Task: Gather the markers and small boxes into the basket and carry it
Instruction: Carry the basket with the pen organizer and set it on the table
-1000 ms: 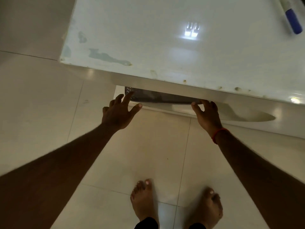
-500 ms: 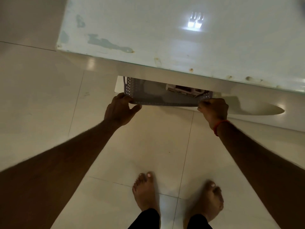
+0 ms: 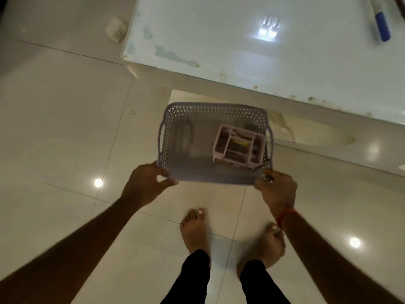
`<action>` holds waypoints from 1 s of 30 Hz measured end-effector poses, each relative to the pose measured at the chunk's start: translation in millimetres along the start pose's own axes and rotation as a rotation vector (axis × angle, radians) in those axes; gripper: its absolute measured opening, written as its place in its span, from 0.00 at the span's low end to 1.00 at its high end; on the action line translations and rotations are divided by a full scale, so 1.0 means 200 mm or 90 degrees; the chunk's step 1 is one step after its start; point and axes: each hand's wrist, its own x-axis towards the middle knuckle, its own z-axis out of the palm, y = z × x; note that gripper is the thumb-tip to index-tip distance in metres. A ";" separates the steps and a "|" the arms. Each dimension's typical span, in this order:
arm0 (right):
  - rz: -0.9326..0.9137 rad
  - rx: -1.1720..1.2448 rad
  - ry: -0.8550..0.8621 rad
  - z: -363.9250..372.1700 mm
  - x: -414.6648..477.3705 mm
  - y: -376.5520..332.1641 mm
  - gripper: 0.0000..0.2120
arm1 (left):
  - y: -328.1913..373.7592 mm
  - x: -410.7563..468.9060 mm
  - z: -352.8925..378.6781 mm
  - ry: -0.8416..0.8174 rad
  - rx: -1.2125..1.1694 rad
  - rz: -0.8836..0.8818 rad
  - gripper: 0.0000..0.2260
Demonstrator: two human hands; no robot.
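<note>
A grey perforated plastic basket (image 3: 210,110) hangs in front of the white table (image 3: 285,62), fully out from under it. My left hand (image 3: 146,183) grips its near left corner and my right hand (image 3: 276,187) grips its near right corner. Inside the basket, at the right, sits a small pinkish divided organiser box (image 3: 238,148) with pens or markers in it. A blue-capped marker (image 3: 382,25) lies on the table top at the far right.
The floor is glossy pale tile with light reflections. My bare feet (image 3: 195,229) stand just below the basket. A small white object (image 3: 116,29) lies on the floor left of the table corner. A curved table base (image 3: 317,134) sits under the table.
The basket has been pulled from under the table toward me and now sits in full view between both hands. The view has shifted back, so the marker shows again.
</note>
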 end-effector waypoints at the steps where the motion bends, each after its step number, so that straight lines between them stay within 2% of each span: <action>1: -0.005 0.003 -0.009 -0.02 -0.08 0.01 0.22 | 0.00 -0.08 -0.02 -0.002 0.003 -0.017 0.18; 8: -0.049 0.068 -0.003 -0.16 -0.48 -0.01 0.23 | 0.03 -0.55 -0.22 0.051 -0.039 -0.067 0.16; 12: -0.117 0.070 0.005 -0.25 -0.65 -0.09 0.24 | 0.10 -0.71 -0.36 0.097 -0.081 -0.064 0.20; 16: -0.161 0.061 -0.006 -0.35 -0.77 -0.17 0.22 | 0.14 -0.83 -0.52 0.141 -0.096 -0.044 0.16; 21: -0.224 0.062 -0.010 -0.44 -0.93 -0.22 0.23 | 0.14 -1.01 -0.66 0.154 -0.141 -0.052 0.22; 26: -0.304 0.042 0.037 -0.50 -1.05 -0.29 0.22 | 0.15 -1.17 -0.78 0.198 -0.190 -0.015 0.16; 30: -0.348 0.083 0.075 -0.60 -1.04 -0.42 0.19 | 0.20 -1.14 -0.87 0.251 -0.187 0.033 0.17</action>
